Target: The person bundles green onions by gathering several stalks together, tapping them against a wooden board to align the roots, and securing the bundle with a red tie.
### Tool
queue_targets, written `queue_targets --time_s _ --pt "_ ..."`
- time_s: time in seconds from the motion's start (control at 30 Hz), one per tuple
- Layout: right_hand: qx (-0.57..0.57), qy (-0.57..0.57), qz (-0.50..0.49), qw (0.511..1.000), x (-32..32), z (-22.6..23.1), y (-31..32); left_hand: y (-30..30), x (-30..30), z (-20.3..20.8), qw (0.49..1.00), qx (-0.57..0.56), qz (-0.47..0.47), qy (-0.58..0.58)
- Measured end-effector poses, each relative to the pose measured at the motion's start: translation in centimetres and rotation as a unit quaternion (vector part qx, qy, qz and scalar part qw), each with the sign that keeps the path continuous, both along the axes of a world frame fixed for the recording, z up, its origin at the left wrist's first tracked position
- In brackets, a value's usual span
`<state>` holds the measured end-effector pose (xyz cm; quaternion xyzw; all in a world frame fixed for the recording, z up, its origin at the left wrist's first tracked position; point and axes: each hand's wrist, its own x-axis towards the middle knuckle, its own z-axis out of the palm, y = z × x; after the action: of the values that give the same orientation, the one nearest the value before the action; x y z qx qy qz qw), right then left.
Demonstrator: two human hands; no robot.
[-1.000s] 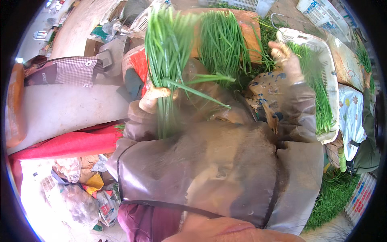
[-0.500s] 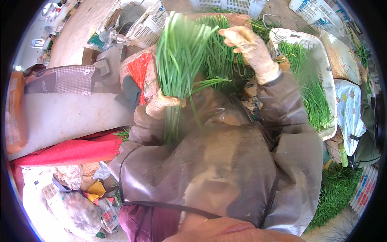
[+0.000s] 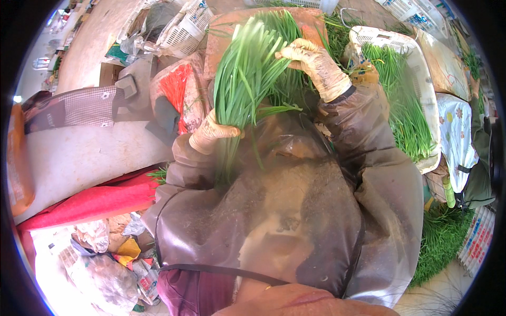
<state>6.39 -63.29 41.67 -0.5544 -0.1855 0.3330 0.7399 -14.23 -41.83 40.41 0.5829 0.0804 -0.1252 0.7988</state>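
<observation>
My left hand [image 3: 215, 131], in a pale stained glove, is wrapped around an upright bunch of garlic chives [image 3: 240, 87]. The pale cut ends point up and away from me, and the green leaves hang down over my apron. A few leaves stick out to the right. My gloved right hand [image 3: 315, 67] is at the bunch's upper right, its fingers pinched together at the pale stalk ends. Behind the held bunch, more garlic chives [image 3: 287, 26] lie on a reddish-brown board [image 3: 224, 31]. The bunch partly hides that pile.
On the right stands a white crate [image 3: 429, 110] of chives, with a heap of greens [image 3: 443, 239] on the floor nearer me. Red ties [image 3: 182, 87] lie on a block at left. A red cloth [image 3: 100, 203] and a pile of plastic waste [image 3: 105, 274] are at lower left.
My right hand has come down and left to the stalk ends of the bunch. The bunch now leans slightly right, with my left hand still around it.
</observation>
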Motion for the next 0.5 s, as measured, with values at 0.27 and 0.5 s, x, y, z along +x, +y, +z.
queue_targets --time_s 0.27,0.5 --pt "0.019 -0.005 -0.257 0.966 8.0 -1.7 -5.1 0.4 -0.7 -0.5 1.000 -0.001 -0.021 -0.007" --pt "-0.262 -0.316 -0.041 0.911 6.0 -0.5 -3.9 0.5 -1.5 -0.8 0.999 -0.046 -0.026 0.011"
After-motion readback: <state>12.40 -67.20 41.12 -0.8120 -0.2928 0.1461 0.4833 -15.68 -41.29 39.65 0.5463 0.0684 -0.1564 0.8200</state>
